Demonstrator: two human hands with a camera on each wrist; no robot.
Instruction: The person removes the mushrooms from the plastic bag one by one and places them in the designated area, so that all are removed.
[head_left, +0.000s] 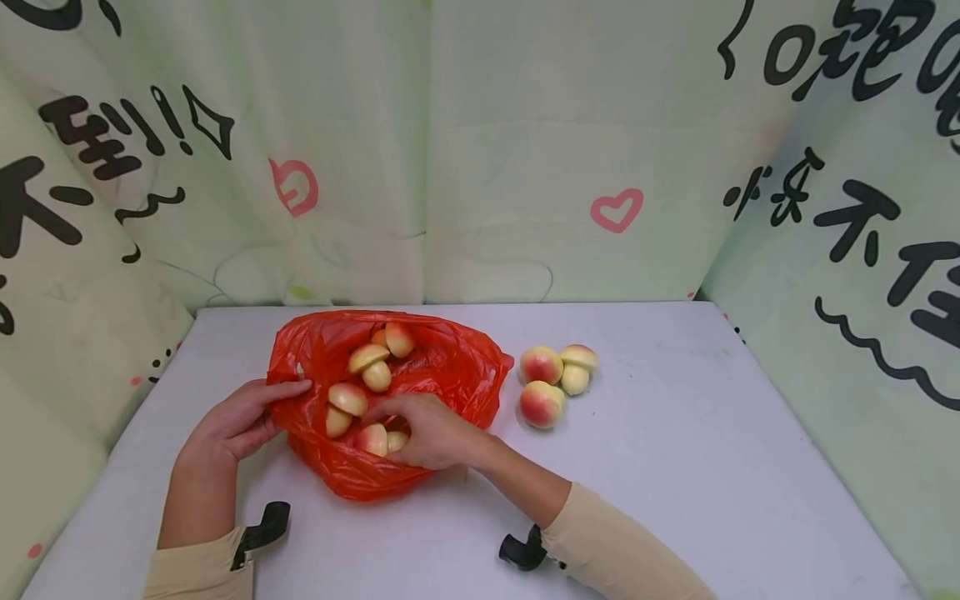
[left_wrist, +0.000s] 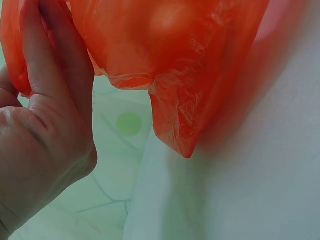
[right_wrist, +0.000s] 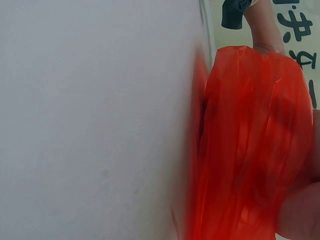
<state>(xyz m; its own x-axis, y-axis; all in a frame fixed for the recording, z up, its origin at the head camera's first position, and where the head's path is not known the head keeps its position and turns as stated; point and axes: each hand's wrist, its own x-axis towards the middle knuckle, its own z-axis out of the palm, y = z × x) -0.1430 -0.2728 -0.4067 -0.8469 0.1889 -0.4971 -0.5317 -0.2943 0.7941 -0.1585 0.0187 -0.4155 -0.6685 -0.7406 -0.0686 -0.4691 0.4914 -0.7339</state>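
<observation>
A red plastic bag [head_left: 465, 367] lies with its mouth open on the table, several mushrooms [head_left: 367, 358] with yellow-pink caps and pale stems inside it. At its left rim my left hand [head_left: 240, 417] holds the plastic, thumb over the edge; the left wrist view shows the fingers [left_wrist: 42, 55] against the bag's outside. My right hand [head_left: 427, 429] reaches over the near rim, thumb and fingers round a mushroom [head_left: 372, 440] near the front of the bag. The right wrist view shows mostly the bag's outer side [right_wrist: 250, 140], with little of that hand.
Right of the bag, three more mushrooms [head_left: 542, 404] sit close together on the white table [head_left: 675, 450]. Printed cloth curtains [head_left: 525, 150] stand behind the table and along both sides. Each wrist carries a black camera mount [head_left: 523, 550].
</observation>
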